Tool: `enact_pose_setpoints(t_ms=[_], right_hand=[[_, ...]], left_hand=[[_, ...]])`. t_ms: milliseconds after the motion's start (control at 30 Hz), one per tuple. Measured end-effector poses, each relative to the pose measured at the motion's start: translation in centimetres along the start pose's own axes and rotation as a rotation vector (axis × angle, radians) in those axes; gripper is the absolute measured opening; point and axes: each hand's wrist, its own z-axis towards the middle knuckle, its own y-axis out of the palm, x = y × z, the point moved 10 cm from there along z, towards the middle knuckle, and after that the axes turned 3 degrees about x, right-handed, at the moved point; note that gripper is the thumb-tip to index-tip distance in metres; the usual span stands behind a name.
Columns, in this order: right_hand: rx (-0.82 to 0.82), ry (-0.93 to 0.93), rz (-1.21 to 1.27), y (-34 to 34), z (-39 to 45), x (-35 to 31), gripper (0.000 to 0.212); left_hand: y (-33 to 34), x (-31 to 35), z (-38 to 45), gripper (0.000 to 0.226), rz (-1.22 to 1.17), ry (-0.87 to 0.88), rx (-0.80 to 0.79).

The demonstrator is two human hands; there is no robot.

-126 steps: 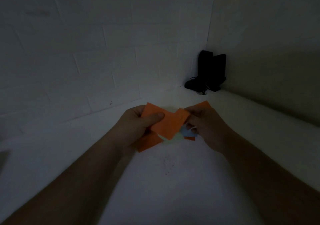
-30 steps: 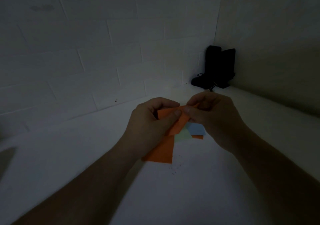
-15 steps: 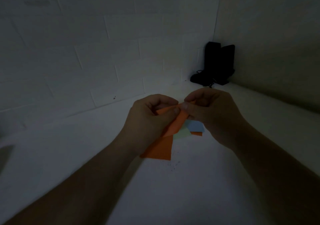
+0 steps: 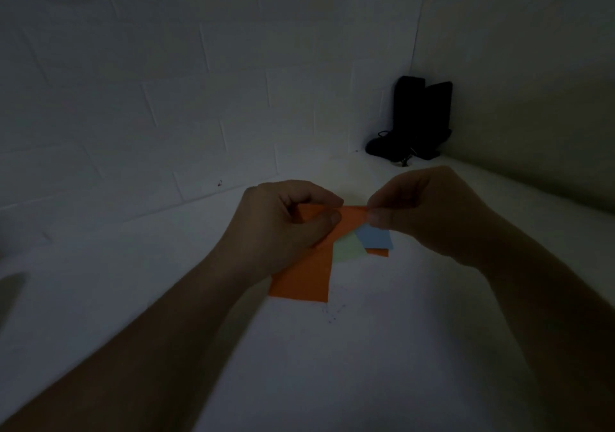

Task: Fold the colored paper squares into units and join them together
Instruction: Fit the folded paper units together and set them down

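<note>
A folded orange paper [image 4: 349, 220] is held just above the white table between both hands. My left hand [image 4: 283, 228] pinches its left end between thumb and curled fingers. My right hand [image 4: 429, 212] pinches its right end. Under the left hand lies a flat orange sheet [image 4: 306, 278] on the table. To its right lie a pale green square [image 4: 347, 248], a light blue square [image 4: 374, 238] and a sliver of another orange sheet [image 4: 377, 252], partly overlapped. The scene is dim.
The white table [image 4: 332, 365] sits in a corner of white brick walls. Black objects [image 4: 416, 122] with a cord stand in the far corner. A grey shape [image 4: 10, 292] shows at the left edge.
Both hands have shifted slightly on the folded orange paper, which now lies flatter and wider between them. More of the green and blue squares shows.
</note>
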Motion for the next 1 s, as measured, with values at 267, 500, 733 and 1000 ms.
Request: enact_pose_setpoints(t_ms=[267, 500, 733, 1000], right_hand=[[-0.015, -0.037, 0.213, -0.2, 0.0, -0.2, 0.014], [0.016, -0.07, 0.249, -0.3, 0.1, -0.2, 0.014], [-0.005, -0.023, 0.563, 0.4, 0.0, -0.3, 0.02], [0.027, 0.117, 0.783, 2.7, 0.1, 0.1, 0.033]], left_hand=[[0.0, -0.6, 0.2, 0.017, -0.114, -0.081, -0.013], [0.4, -1.0, 0.1, 0.016, -0.182, -0.133, -0.034], [0.3, -1.2, 0.1, 0.018, -0.324, -0.182, -0.022], [0.0, -0.9, 0.2, 0.019, -0.424, -0.183, 0.029]])
